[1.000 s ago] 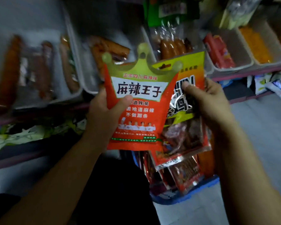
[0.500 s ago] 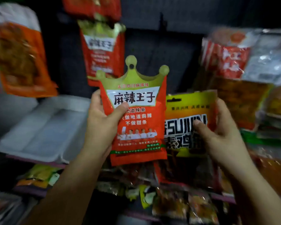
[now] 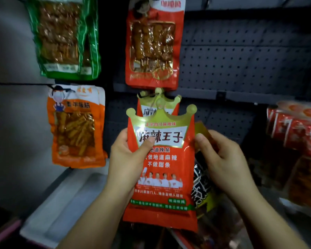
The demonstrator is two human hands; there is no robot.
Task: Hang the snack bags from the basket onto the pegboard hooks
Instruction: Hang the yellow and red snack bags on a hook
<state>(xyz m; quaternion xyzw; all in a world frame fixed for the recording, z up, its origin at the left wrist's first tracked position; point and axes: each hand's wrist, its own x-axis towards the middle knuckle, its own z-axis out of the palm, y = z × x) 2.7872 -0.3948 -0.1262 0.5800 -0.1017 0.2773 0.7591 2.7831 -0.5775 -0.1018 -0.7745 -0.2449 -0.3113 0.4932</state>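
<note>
The crown-topped red bag point(image 3: 162, 166) stands upright in the left hand point(image 3: 126, 159), its long axis running straight up and down, the gold crown end above the fingers and the sealed bottom edge below them. The left thumb lies across the white label on the front; the other left fingers point(image 3: 119, 139) are curled round the bag's left edge and behind it, so the grip sits on the middle-left of the pack. The hang hole at the crown's centre peak is blurred and I cannot make it out.

Directly above and just behind those fingers hang the matching crown bags point(image 3: 157, 103) on a hook point(image 3: 147, 95) whose thin wire reaches forward across them. The held bag's crown overlaps the lower part of them, so the hook lies up and slightly left of the crown's peak. The move likely turns on lifting along that axis and pushing away onto the wire.

The right hand point(image 3: 223, 159) sits just right of the red bag, fingers curled on a yellow-and-black bag point(image 3: 203, 186) tucked behind the red one's right edge. The left hand is the nearer to the hook.

Beyond, the pegboard point(image 3: 241, 56) carries a skewer bag point(image 3: 152, 42) above.
</note>
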